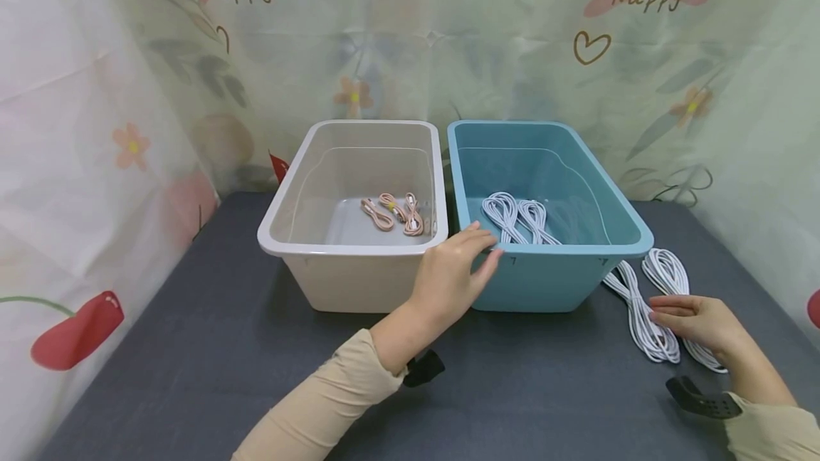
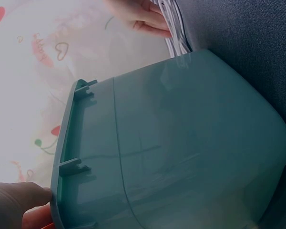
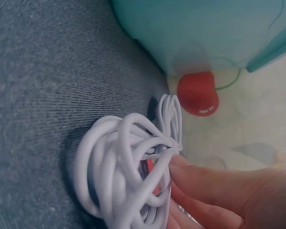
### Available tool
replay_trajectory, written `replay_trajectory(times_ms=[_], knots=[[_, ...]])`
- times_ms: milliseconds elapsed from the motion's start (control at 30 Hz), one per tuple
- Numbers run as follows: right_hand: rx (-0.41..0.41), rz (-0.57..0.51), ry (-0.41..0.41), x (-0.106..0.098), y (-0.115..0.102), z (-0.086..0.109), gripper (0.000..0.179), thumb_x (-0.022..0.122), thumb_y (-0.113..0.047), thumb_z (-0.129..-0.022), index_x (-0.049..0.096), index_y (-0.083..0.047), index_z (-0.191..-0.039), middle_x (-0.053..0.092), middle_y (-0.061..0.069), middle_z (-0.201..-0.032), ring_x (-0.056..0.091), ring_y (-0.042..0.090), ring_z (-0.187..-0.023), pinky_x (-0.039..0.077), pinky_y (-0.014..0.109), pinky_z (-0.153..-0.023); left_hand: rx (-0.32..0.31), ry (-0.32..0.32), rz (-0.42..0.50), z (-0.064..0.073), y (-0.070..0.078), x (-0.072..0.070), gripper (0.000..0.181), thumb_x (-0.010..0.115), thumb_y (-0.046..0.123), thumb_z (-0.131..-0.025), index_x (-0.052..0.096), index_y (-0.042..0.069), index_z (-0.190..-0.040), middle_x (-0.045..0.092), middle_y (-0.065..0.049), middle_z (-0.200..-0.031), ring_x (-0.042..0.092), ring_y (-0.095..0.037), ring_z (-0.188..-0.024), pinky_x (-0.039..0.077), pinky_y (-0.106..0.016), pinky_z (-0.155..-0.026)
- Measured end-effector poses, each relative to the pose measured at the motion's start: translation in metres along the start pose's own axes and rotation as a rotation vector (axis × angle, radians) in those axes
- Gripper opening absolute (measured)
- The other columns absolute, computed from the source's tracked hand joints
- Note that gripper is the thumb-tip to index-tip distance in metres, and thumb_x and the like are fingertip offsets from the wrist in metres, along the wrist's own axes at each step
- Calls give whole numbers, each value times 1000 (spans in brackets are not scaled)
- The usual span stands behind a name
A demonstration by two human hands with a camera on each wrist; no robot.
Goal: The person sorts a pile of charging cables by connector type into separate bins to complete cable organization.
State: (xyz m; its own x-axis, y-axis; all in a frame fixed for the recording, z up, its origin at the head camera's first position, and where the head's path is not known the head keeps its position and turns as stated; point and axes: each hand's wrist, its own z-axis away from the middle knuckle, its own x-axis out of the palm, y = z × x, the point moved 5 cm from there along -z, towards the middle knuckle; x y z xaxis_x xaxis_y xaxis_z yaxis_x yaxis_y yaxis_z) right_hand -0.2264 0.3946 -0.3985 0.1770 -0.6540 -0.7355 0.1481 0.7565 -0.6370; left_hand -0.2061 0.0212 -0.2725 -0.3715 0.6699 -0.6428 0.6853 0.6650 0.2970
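Observation:
Two bundled white cables (image 1: 647, 319) lie on the dark cloth to the right of the blue bin. My right hand (image 1: 695, 319) is over them. In the right wrist view its thumb (image 3: 195, 179) and fingers pinch a looped white cable bundle (image 3: 128, 167), which has a bit of red inside its loops. My left hand (image 1: 451, 269) is at the front left corner of the blue bin (image 1: 544, 279), fingers loosely bent over the rim. In the left wrist view its thumb (image 2: 21, 195) touches the rim; the fingertips are partly hidden.
Two white cable bundles (image 1: 519, 215) lie inside the blue bin. The beige bin (image 1: 359, 279) beside it holds three small pinkish cables (image 1: 393, 212). A patterned curtain (image 1: 397, 34) hangs behind, and dark cloth (image 1: 256, 375) covers the table.

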Motion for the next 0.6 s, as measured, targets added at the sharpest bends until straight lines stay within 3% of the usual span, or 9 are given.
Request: replay_trajectory(times_ms=[233,467,600], knots=[[8,-8,32,0,0,-1,57,63,-30,-89,51,15,-122,73,12,-97,52,-19,-73,51,15,-62,-3,-4,-3,0,-1,0,18,66,18,-86,72,7,-100,73,-5,-103,64,-19,-111,53,-28,-89],[21,-57,65,-1,2,-2,50,65,-23,-87,54,15,-119,74,-4,-86,56,-14,-71,52,18,-60,-3,-9,6,-1,-1,1,19,66,18,-86,72,7,-100,73,-6,-103,64,-20,-111,53,-29,-90],[30,-45,102,-2,2,-3,48,68,-22,-84,58,14,-114,74,-5,-81,57,-9,-67,53,20,-58,-4,-11,4,-1,-1,1,19,66,18,-86,72,7,-100,72,-6,-104,64,-20,-111,53,-28,-90]])
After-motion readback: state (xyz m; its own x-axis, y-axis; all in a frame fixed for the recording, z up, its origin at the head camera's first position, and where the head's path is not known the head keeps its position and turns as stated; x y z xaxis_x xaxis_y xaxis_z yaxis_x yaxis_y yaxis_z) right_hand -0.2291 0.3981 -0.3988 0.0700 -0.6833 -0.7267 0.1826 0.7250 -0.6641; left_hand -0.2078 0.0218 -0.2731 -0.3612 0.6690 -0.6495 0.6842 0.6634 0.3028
